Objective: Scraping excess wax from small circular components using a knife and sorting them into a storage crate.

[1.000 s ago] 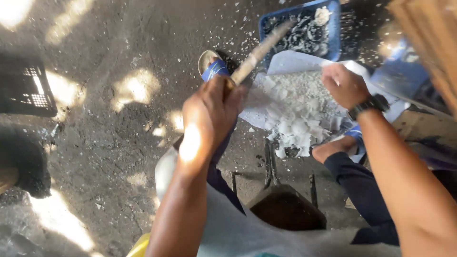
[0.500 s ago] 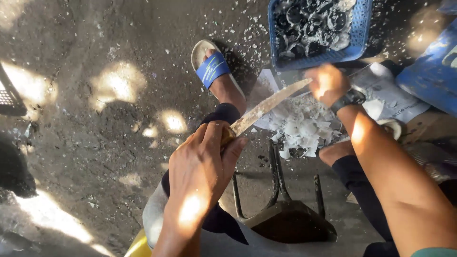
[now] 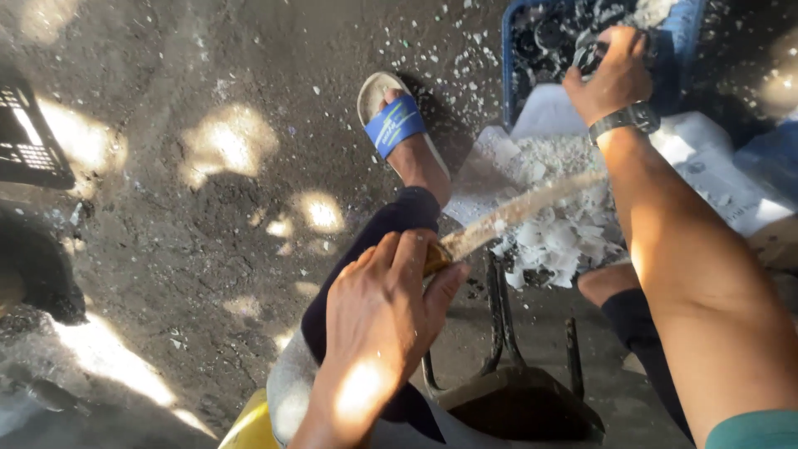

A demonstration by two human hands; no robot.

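Head view shows the dirt ground (image 3: 208, 208) strewn with white chips, and a big pile of white shavings (image 3: 565, 224) already lies on a white printed sack (image 3: 715, 179), so much cutting looks done. The blue crate (image 3: 519, 79) behind it holds many dark pieces, so I judge work remains. The right hand (image 3: 613, 75) reaches into the crate, fingers curled on a dark piece. The left hand (image 3: 378, 320) grips closed the long knife (image 3: 519, 212), blade over the pile.

Right hand (image 3: 613, 76) now up in blue crate (image 3: 687, 51).
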